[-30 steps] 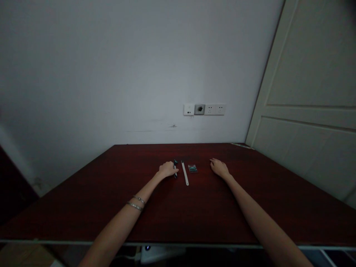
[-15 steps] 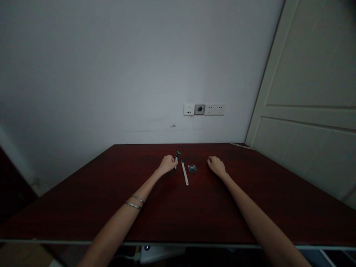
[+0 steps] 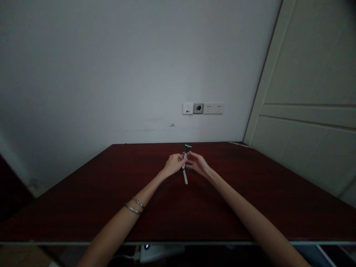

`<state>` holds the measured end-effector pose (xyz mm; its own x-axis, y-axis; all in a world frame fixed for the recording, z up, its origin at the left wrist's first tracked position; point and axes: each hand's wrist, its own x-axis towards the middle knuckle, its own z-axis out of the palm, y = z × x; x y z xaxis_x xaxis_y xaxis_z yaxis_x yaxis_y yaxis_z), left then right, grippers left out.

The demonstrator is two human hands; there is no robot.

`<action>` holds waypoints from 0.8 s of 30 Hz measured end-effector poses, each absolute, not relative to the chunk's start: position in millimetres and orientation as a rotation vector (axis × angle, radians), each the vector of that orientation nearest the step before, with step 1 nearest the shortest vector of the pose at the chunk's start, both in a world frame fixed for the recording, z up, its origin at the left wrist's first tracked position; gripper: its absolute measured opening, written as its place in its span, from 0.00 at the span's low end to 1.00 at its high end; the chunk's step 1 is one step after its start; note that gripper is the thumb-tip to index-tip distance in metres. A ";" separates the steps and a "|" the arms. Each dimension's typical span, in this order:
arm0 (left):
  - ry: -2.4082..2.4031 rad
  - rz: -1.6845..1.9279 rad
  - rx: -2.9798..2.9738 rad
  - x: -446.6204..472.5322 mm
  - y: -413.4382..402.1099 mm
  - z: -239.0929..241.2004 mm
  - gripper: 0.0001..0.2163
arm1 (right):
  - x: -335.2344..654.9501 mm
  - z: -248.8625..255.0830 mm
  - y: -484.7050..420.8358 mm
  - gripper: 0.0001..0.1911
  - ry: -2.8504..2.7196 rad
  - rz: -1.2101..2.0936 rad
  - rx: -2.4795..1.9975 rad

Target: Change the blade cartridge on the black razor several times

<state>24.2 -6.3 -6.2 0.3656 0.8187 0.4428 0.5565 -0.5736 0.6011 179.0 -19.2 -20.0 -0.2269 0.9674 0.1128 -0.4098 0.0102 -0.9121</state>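
Note:
My left hand (image 3: 174, 163) is closed round the handle of a small razor (image 3: 186, 151) with a green head, held upright above the dark red table (image 3: 178, 207). My right hand (image 3: 196, 163) has come in beside it, and its fingers touch the razor's handle from the right. A white strip (image 3: 185, 178) lies flat on the table just under both hands. The small green packet is mostly hidden behind my right hand. Two bracelets sit on my left wrist.
A row of wall sockets (image 3: 203, 108) is on the white wall behind the table. A pale door (image 3: 308, 107) stands at the right. Below the table's front edge a white device (image 3: 160, 252) shows.
My left hand lifted the razor off the table and carried it right and upright. My right hand moved left from its resting place to meet the razor.

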 end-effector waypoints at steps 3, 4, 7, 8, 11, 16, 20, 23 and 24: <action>1.078 1.019 2.272 23.3 -6.4 -7.7 0.15 | 181.9 -18.5 -22.9 0.10 -1.100 1.511 -0.733; 1.035 1.003 2.262 23.0 -6.2 -8.4 0.15 | 182.4 -18.4 -23.2 0.09 -1.097 1.502 -0.751; 0.949 0.946 2.218 22.6 -5.5 -10.4 0.16 | 182.4 -18.0 -23.5 0.08 -1.083 1.476 -0.787; 0.934 0.927 2.201 22.5 -5.1 -10.7 0.16 | 182.1 -17.5 -23.6 0.08 -1.078 1.464 -0.793; 0.906 0.842 2.145 21.1 -3.5 -9.4 0.17 | 181.7 -15.4 -23.5 0.09 -1.054 1.406 -0.812; 1.055 0.702 2.076 13.3 1.7 0.5 0.20 | 182.6 -14.2 -20.8 0.10 -1.003 1.333 -0.834; 1.246 0.828 1.931 9.6 11.1 5.2 0.17 | 180.2 -13.9 -22.2 0.09 -0.971 1.371 -0.833; 1.289 0.993 1.760 12.9 20.2 4.8 0.15 | 173.9 -13.8 -27.5 0.09 -0.987 1.417 -0.830; 1.278 1.033 1.695 15.4 23.4 4.5 0.15 | 171.0 -14.3 -29.4 0.10 -0.999 1.427 -0.835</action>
